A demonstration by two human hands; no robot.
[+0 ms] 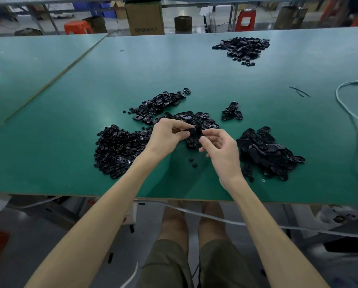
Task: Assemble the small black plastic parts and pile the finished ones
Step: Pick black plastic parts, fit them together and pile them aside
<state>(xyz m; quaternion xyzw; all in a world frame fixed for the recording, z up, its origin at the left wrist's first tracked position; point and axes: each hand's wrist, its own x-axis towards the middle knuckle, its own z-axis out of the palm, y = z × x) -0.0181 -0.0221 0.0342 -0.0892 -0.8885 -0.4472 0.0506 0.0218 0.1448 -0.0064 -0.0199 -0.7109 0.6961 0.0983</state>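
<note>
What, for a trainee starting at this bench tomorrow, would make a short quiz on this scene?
1. True or false: the left hand pinches a small black part.
2. The white cable lies on which part of the green table: A) left side, B) right side, C) middle?
3. Fill in: the farthest pile sits at the table's far ____ side.
Key: 1 true; 2 B; 3 right.

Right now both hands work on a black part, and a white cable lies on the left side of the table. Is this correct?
No. The head view shows the white cable on the green table's right side, not left.
</note>
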